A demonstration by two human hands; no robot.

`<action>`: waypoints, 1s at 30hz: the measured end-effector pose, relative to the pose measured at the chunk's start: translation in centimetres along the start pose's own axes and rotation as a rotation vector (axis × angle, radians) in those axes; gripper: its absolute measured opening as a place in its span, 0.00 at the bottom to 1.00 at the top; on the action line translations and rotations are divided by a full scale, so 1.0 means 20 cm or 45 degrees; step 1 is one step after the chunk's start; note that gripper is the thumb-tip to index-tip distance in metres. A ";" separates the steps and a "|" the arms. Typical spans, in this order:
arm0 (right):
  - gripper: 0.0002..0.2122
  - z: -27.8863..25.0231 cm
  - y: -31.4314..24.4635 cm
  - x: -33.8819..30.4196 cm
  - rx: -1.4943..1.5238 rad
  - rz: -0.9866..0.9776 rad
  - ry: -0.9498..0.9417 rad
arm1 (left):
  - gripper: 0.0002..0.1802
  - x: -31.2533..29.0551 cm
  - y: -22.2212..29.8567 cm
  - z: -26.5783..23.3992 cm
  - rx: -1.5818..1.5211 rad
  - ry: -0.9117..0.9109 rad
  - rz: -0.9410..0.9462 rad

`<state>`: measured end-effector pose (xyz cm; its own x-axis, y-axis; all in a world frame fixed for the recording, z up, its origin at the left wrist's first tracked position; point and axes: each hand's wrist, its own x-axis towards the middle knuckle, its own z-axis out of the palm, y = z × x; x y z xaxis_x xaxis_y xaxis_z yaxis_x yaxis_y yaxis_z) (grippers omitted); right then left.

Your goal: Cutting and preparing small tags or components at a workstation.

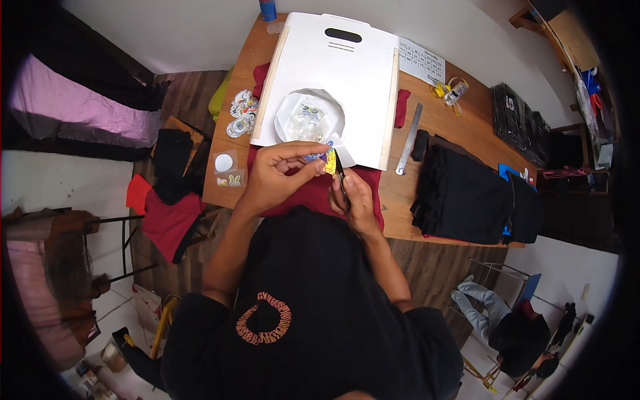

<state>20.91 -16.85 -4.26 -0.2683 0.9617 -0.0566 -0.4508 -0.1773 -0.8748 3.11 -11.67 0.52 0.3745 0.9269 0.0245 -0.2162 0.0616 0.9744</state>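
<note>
My left hand [279, 175] pinches a small printed sticker-like piece [331, 162] in yellow and purple, held over the near edge of a white board. In my right hand [358, 202] is a pair of dark scissors [341, 172], their blades up against the piece's right side. Just beyond my hands, a round white dish [283, 127] rests on the board [373, 87] and holds clear and printed scraps. Under the board lies dark red fabric [371, 180]. Whether the blades are cutting I cannot tell.
Left of the board lie a pile of round printed cut-outs [241, 113] and small sheets with a white circle [225, 163]. On the right are a metal ruler [410, 139], a stack of folded black garments [460, 193] and tape rolls [455, 92]. Another person [520, 337] is at the lower right.
</note>
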 end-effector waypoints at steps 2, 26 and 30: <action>0.16 0.00 0.00 0.00 -0.004 -0.003 0.002 | 0.17 0.00 0.00 0.00 0.002 0.000 0.003; 0.16 0.00 0.00 0.00 0.004 -0.011 0.000 | 0.19 0.01 0.01 0.00 0.027 0.006 0.068; 0.16 0.00 -0.01 0.00 0.004 -0.003 -0.001 | 0.20 0.02 0.01 0.00 0.046 -0.008 0.094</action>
<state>20.94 -16.74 -4.09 -0.2678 0.9619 -0.0544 -0.4540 -0.1758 -0.8735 3.12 -11.35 0.77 0.3647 0.9260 0.0977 -0.2106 -0.0202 0.9774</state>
